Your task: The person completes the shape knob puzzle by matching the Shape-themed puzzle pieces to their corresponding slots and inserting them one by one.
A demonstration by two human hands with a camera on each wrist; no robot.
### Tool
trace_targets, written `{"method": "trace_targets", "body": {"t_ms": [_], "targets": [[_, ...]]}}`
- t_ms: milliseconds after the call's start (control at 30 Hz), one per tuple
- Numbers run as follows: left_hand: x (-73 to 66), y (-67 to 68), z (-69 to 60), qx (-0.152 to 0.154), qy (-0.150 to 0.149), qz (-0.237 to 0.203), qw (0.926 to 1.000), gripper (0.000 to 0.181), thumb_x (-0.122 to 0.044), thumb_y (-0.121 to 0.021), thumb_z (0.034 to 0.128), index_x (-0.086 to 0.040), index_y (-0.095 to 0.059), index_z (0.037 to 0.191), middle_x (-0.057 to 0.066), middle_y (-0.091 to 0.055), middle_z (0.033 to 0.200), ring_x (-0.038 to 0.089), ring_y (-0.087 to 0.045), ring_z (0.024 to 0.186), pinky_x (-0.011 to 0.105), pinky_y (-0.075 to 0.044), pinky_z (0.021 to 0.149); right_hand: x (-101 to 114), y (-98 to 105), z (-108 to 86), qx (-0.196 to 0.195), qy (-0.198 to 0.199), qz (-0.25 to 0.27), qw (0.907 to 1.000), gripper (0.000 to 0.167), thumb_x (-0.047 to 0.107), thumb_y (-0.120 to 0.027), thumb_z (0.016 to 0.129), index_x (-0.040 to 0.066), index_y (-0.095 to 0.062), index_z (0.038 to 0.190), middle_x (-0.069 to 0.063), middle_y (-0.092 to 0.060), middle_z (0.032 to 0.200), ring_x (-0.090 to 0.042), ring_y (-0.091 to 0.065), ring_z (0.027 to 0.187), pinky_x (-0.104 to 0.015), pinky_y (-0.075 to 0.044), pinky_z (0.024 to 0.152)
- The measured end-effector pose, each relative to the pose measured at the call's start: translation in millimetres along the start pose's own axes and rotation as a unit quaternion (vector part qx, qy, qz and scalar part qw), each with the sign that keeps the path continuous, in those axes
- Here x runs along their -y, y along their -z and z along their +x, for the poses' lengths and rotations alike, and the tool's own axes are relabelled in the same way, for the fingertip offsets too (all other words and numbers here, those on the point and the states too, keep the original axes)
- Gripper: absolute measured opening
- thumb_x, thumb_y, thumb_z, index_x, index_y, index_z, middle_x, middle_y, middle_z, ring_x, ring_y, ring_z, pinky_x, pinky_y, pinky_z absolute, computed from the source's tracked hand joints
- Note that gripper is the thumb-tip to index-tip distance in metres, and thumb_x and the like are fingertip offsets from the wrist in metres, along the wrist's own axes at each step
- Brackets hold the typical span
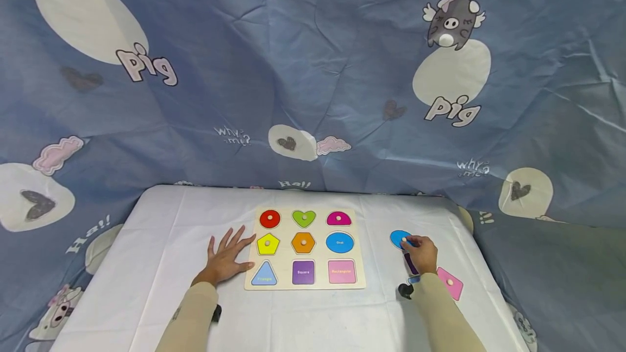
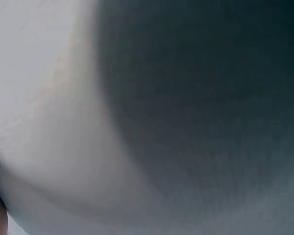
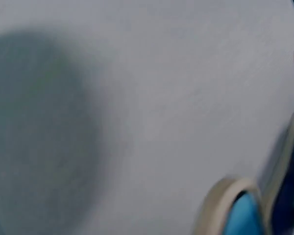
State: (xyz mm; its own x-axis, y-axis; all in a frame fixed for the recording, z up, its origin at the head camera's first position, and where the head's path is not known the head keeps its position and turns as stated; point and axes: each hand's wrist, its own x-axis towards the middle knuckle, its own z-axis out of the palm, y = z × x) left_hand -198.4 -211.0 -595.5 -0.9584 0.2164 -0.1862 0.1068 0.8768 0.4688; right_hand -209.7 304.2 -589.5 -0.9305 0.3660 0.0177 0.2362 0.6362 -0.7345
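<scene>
A wooden shape puzzle board lies on the white-covered table. Its top row and the yellow pentagon and orange hexagon hold knobbed pieces; the oval, triangle, square and rectangle places show printed words. My left hand lies with fingers spread at the board's left edge, its thumb and a fingertip touching the board. To the right of the board, my right hand pinches the white knob of a blue oval puzzle piece. The left wrist view shows only blurred cloth and shadow.
Partly under my right hand and sleeve lie a dark purple piece and a small blue piece. A pink rectangular piece rests right of the forearm. Blue patterned fabric hangs behind the table.
</scene>
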Motion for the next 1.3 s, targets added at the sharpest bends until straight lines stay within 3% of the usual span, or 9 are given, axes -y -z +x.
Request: {"method": "trace_targets", "body": {"t_ms": [267, 700, 1033, 1300], "targets": [[-1.5, 0.7, 0.9, -0.002, 0.000, 0.000, 1.0000, 0.075, -0.041, -0.071, 0.0797, -0.022, -0.043, 0.146, 0.012, -0.015, 0.160, 0.039, -0.002, 0.145, 0.064, 0.016, 0.108, -8, -1, 0.2, -0.023, 0.005, -0.005, 0.9997, 0.027, 0.014, -0.073, 0.084, -0.007, -0.070, 0.101, -0.025, -0.063, 0.102, -0.038, -0.059, 0.097, -0.051, -0.045, 0.089], [-4.4, -0.1, 3.1, 0.007, 0.004, -0.002, 1.0000, 0.076, -0.043, -0.071, 0.0796, -0.022, -0.042, 0.147, 0.012, -0.015, 0.161, 0.038, -0.002, 0.146, 0.063, 0.017, 0.108, -11, 1, 5.1, -0.021, 0.035, -0.008, 0.9991, 0.023, 0.012, -0.070, 0.085, -0.008, -0.069, 0.097, -0.024, -0.062, 0.097, -0.036, -0.058, 0.090, -0.048, -0.045, 0.082], [-4.4, 1.2, 1.7, 0.004, -0.002, -0.004, 1.0000, 0.075, -0.042, -0.071, 0.0799, -0.021, -0.042, 0.146, 0.013, -0.015, 0.160, 0.040, -0.002, 0.145, 0.065, 0.016, 0.107, 12, -10, -4.4, 0.012, 0.054, 0.013, 0.9984, 0.022, 0.009, -0.070, 0.087, -0.008, -0.068, 0.100, -0.024, -0.061, 0.105, -0.037, -0.058, 0.099, -0.051, -0.047, 0.090], [-0.4, 1.0, 0.7, 0.002, -0.003, -0.004, 1.0000, 0.076, -0.041, -0.071, 0.0794, -0.020, -0.042, 0.146, 0.014, -0.016, 0.160, 0.040, -0.002, 0.145, 0.065, 0.016, 0.107, 33, -35, -16.4, 0.009, 0.148, 0.032, 0.9885, 0.014, 0.005, -0.075, 0.081, -0.005, -0.071, 0.091, -0.018, -0.064, 0.092, -0.035, -0.060, 0.090, -0.051, -0.048, 0.084]]}}
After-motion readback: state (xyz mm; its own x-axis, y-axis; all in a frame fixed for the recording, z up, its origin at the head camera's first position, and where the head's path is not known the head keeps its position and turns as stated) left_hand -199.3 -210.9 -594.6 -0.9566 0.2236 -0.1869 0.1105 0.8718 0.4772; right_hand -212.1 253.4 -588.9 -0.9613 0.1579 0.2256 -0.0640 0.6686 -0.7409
